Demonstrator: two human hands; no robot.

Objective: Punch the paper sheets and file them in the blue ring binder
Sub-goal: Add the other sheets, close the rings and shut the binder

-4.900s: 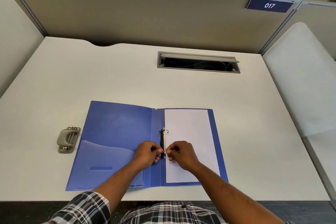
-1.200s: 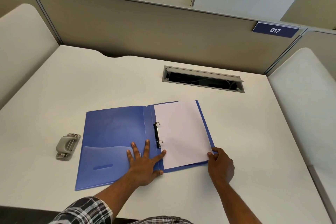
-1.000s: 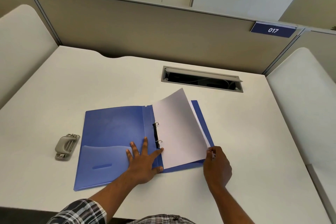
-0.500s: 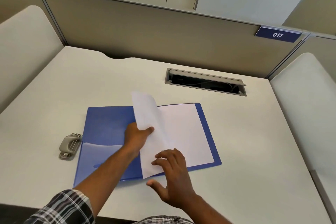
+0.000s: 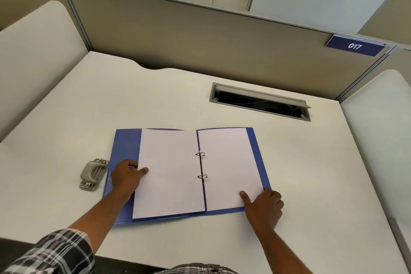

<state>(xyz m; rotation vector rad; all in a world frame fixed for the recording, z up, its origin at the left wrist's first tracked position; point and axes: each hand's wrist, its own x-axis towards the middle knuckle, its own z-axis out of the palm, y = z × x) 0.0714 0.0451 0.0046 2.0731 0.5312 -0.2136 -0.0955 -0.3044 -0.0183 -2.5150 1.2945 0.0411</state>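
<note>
The blue ring binder (image 5: 125, 143) lies open on the white desk. One white sheet (image 5: 169, 173) lies flat on its left half and another white sheet (image 5: 226, 167) on its right half, both threaded on the two metal rings (image 5: 201, 165) at the spine. My left hand (image 5: 126, 177) pinches the left sheet's outer edge, thumb on top and fingers underneath. My right hand (image 5: 263, 205) grips the lower right corner of the right sheet and cover, thumb pressing on the paper.
A grey hole punch (image 5: 93, 173) sits on the desk just left of the binder. A recessed cable tray (image 5: 259, 101) is set into the desk at the back right. Beige partition walls enclose the desk (image 5: 66, 118) on three sides.
My left hand has carried the top sheet over the rings and laid it flat on the binder's left half. My right hand has moved back to the lower right corner.
</note>
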